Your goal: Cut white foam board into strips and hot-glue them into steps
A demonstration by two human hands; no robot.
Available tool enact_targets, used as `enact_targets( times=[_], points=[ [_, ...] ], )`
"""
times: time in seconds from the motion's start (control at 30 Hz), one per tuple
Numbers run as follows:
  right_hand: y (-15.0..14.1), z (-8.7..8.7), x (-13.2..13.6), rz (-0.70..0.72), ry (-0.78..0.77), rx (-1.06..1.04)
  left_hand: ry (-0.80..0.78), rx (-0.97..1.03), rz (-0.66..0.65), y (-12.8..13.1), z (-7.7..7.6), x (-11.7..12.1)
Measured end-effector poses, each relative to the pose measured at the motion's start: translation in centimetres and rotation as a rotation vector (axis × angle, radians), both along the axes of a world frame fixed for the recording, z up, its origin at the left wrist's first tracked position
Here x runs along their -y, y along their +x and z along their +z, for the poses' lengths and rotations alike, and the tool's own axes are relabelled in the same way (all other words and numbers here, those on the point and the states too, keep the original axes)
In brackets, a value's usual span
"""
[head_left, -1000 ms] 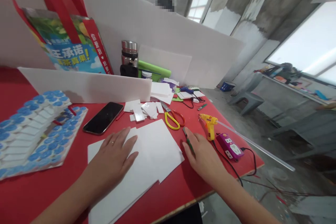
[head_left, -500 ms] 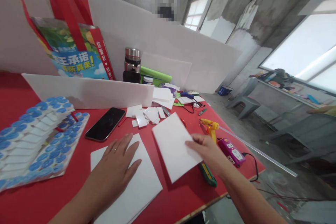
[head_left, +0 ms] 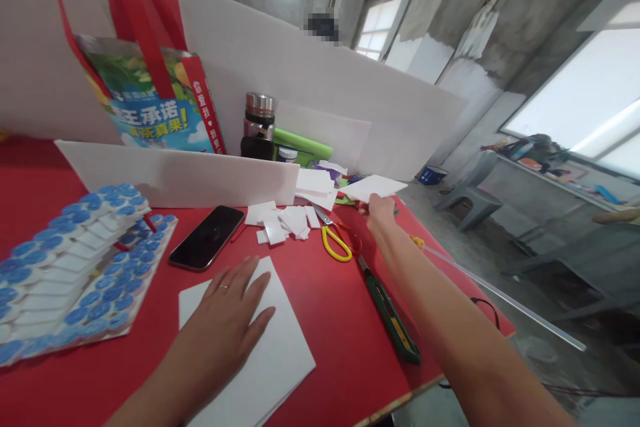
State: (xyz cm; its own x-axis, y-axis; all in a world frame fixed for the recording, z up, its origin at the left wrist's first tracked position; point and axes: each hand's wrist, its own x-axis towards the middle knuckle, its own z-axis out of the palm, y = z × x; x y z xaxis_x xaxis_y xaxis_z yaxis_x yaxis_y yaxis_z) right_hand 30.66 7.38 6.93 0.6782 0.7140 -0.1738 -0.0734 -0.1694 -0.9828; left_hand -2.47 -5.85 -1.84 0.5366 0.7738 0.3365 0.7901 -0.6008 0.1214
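Observation:
My left hand (head_left: 233, 310) lies flat, fingers spread, on white foam boards (head_left: 280, 353) stacked at the table's front. Farther off to the right, my right hand (head_left: 377, 210) grips the near edge of a smaller white board piece (head_left: 376, 186), held over the clutter at the back right. A green utility knife (head_left: 393, 317) rests on the red table beside my right forearm, its blade end toward the scissors. The scissors (head_left: 337, 245), with yellow and red handles, lie just beyond the knife. White scraps (head_left: 285, 221) are scattered left of them.
A phone (head_left: 207, 238) and a model with blue discs (head_left: 100, 267) stand at left. Behind are an upright white board (head_left: 185, 177), a shopping bag (head_left: 155, 100) and a steel flask (head_left: 259, 117). My forearm hides most of the glue gun (head_left: 417, 241); a clear stick (head_left: 505, 297) juts past the table edge.
My right hand let go of the utility knife, picked a board piece off the stack, and carried it to the back right. My left hand stays on the stack.

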Motion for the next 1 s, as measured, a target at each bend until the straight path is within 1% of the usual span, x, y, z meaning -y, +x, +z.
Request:
enact_targets(
  times=[0.1, 0.2, 0.3, 0.4, 0.47, 0.5, 0.53, 0.57, 0.63, 0.67, 0.77, 0.87, 0.93, 1.0],
  points=[
    [0.8, 0.1, -2.0, 0.017, -0.027, 0.034, 0.004, -0.001, -0.006, -0.1, 0.0, 0.0],
    [0.8, -0.2, -2.4, 0.066, -0.021, 0.067, 0.006, 0.002, -0.014, 0.0, 0.2, 0.1],
    [0.1, -0.4, -0.7, 0.102, 0.001, 0.1, 0.019, 0.002, -0.019, 0.1, 0.4, 0.2],
    [-1.3, -0.2, 3.1, 0.192, 0.03, 0.101, 0.021, 0.018, 0.012, 0.2, 0.7, 0.4],
    [-2.6, 0.1, 6.5, 0.341, 0.024, 0.065, 0.027, 0.04, 0.067, 0.2, 0.8, 0.4],
    [-3.4, 0.2, 8.3, 0.469, -0.006, 0.033, 0.033, 0.047, 0.097, 0.2, 0.8, 0.4],
    [-4.2, 0.3, 9.9, 0.683, -0.086, 0.004, 0.039, 0.046, 0.125, 0.3, 0.9, 0.4],
    [-5.0, 0.3, 11.5, 0.837, -0.177, -0.022, 0.04, 0.037, 0.151, 0.3, 0.9, 0.4],
    [-6.5, -0.1, 13.9, 1.02, -0.296, -0.052, 0.033, 0.007, 0.186, 0.4, 1.0, 0.3],
    [-7.1, -0.4, 14.7, 1.072, -0.338, -0.059, 0.024, -0.005, 0.194, 0.5, 1.1, 0.3],
    [-8.6, -1.8, 16.0, 1.083, -0.374, -0.05, 0.005, 0.014, 0.184, 0.6, 1.3, 0.4],
    [-9.9, -2.8, 16.5, 1.062, -0.361, -0.073, -0.009, 0.109, 0.19, 0.7, 1.3, 0.6],
    [-10.7, -2.8, 16.7, 1.051, -0.331, -0.137, -0.036, 0.213, 0.199, 0.8, 1.3, 0.8],
    [-11.2, -1.9, 16.9, 1.02, -0.267, -0.201, -0.071, 0.368, 0.191, 0.9, 1.6, 0.8]
  ],
)
